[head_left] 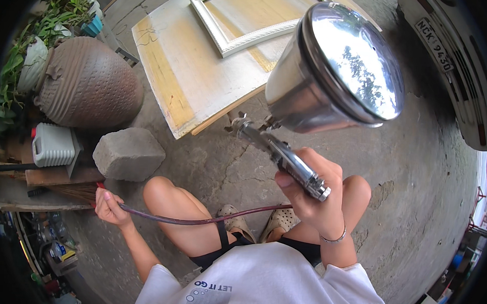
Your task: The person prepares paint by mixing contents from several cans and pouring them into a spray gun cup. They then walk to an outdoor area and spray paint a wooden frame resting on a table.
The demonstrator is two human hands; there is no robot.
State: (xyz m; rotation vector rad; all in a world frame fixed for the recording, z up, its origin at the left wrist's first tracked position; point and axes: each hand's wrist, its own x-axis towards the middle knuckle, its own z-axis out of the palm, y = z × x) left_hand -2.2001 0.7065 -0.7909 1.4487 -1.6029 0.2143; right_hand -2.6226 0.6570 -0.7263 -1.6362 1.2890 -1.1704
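My right hand [315,190] is closed around the handle of a metal spray gun [279,153], with a large shiny cup [334,69] on top. Its nozzle points away to the upper left, toward the board. Off to the left, my left hand [113,207] grips a dark reddish air hose [197,221]. The hose runs across my knees toward my right hand; where it joins the gun is hidden. Beyond the gun, a white picture frame [232,45] with a beaded edge lies on a paint-streaked board [176,73]. The cup covers part of the frame.
At the left stand a big brown clay jar [97,83], potted plants [59,13], a concrete block [129,153] and a white jug [53,145] with a red cap. A broom [73,191] lies near my left hand. A white vehicle [454,58] is parked at the upper right.
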